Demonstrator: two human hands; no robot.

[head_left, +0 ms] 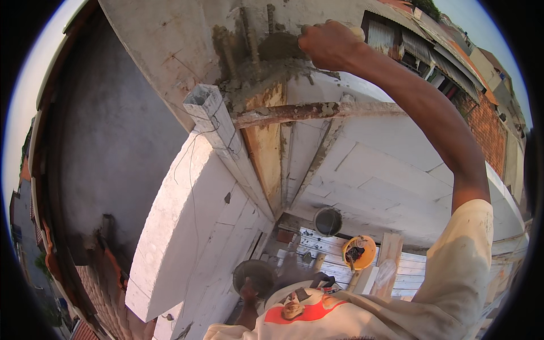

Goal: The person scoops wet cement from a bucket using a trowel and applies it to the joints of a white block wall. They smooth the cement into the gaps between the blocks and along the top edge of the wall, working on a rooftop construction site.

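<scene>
Right hand [327, 44], fist closed, presses wet mortar [280, 46] against rusty bars [249, 39] at top centre; left hand [247, 292] grips a mortar pan [255, 276] low centre. Loose mortar could drop below.

Rooftop building site: wet mortar [258, 79] on rebar [249, 39], plank scaffold [323, 249].

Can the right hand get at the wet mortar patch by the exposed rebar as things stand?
Probably yes: the right hand is already raised against the wet mortar patch beside the rebar, with nothing between them.
</scene>
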